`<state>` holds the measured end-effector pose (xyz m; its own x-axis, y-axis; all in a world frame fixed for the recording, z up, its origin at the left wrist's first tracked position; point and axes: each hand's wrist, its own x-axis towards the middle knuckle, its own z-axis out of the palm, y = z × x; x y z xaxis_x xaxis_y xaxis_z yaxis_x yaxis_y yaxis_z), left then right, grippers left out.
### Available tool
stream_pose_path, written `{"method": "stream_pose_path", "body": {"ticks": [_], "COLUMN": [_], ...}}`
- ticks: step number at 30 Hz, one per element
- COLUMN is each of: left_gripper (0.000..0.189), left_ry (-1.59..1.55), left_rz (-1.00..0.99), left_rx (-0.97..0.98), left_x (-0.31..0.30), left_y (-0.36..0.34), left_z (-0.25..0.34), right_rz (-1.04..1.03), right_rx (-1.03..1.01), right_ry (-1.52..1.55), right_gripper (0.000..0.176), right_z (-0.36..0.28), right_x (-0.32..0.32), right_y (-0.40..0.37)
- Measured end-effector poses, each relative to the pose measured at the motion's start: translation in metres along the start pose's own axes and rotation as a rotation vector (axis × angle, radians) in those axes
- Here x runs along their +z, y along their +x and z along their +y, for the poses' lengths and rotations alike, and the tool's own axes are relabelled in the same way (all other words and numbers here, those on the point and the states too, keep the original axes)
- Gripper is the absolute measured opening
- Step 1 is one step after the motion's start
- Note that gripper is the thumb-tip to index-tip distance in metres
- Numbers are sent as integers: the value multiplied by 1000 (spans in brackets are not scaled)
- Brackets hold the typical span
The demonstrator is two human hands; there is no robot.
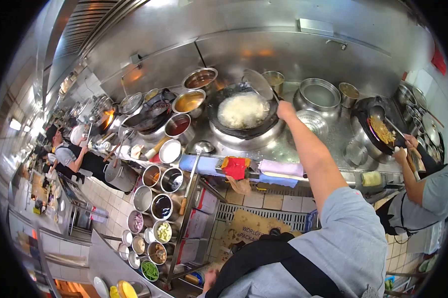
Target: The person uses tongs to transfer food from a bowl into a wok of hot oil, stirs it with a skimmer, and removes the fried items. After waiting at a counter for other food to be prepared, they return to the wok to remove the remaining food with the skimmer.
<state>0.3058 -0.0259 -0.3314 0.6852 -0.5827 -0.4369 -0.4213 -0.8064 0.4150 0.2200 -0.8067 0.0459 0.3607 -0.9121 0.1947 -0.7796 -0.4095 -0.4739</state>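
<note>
My right hand (285, 110) is closed round the handle of a wire-mesh strainer (257, 83). The round mesh is tilted at the far right rim of a large black wok (215, 122). Pale, foaming liquid (243, 110) bubbles in this wok. Low at my side, my left hand (210, 278) shows only in part, away from the stove; its fingers cannot be made out. A ladle (203, 147) rests between the wok and the pots, its long handle pointing down toward me.
Pots of sauce (189, 101) stand left of the wok. Ingredient containers (162, 231) fill the rack at lower left. Folded cloths (281, 168) line the counter's front edge. At right, a co-worker (417, 191) works over another wok (378, 126); another person (67, 154) stands at far left.
</note>
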Motion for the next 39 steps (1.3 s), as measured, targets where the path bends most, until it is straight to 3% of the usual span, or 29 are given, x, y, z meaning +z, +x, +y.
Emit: {"method": "stream_pose_path", "body": {"ticks": [1, 3, 4, 6, 7, 8, 10, 12, 14, 16, 18, 20, 22, 24, 26, 28, 29, 30, 32, 35, 37, 39], "left_gripper": [22, 22, 22, 21, 21, 21, 20, 20, 16, 13, 11, 10, 10, 11, 13, 13, 12, 12, 12, 9, 8, 10], "left_ry": [-33, -312, -372, -439, -456, -470, -492, -489, -798, -962, -1060, -1141, -1215, -1240, -1208, -1020, -889, -902, -871, -912, -928, -1075], "left_rz": [-24, -104, -116, -137, -146, -152, -142, -105, -139, -107, -68, -82, -99, -139, -155, -156, -166, -168, -290, -258, -245, -244], "left_rx": [-100, -270, -296, -308, -302, -288, -244, -160, -319, -368, -386, -427, -462, -471, -491, -425, -308, -311, -309, -273, -251, -511], "left_x": [1, 0, 1, 6, 8, 9, 9, 7, -25, -57, -74, -78, -74, -72, -67, -64, -55, -54, -52, -38, -28, -21], "left_y": [-18, -39, -46, -58, -61, -59, -48, -30, -22, -12, -6, 1, 6, 10, -5, -11, -13, -20, -26, -31, -28, -22], "left_z": [-8, -8, -11, -19, -23, -26, -33, -42, -16, 19, 43, 49, 42, 48, 54, 68, 61, 59, 59, 45, 36, 32], "right_rz": [1, -340, -355, -332, -379, -377, -222, -272, -313, -434, -449, -584, -744, -682, -752, -675, -700, -724, -671, -573, -381, -366], "right_rx": [-8, 34, 30, 375, 468, 521, 240, 242, 250, 619, 734, 741, 731, 882, 946, 882, 870, 855, 851, 762, 588, 521], "right_ry": [0, -60, -67, 846, 958, 951, 435, 384, 332, 1044, 1221, 1265, 1542, 1632, 1775, 1729, 1831, 1929, 1832, 1602, 1330, 1235], "right_gripper": [18, 15, 15, 16, 18, 19, 17, 14, 12, 12, 10, 8, 8, 12, 11, 10, 9, 8, 4, 2, 6, 9], "right_z": [13, 37, 33, 36, 53, 49, 34, 20, 8, -12, -41, -59, -51, -51, -52, -62, -53, -51, -36, -23, -35, -34], "right_x": [12, 58, 59, 65, 73, 53, 33, 34, 41, 63, 82, 85, 94, 85, 101, 91, 92, 84, 66, 40, 7, 2], "right_y": [7, 27, 25, 10, 20, 12, -9, -17, -26, -38, -54, -60, -49, -44, -53, -56, -53, -55, -58, -62, -72, -68]}}
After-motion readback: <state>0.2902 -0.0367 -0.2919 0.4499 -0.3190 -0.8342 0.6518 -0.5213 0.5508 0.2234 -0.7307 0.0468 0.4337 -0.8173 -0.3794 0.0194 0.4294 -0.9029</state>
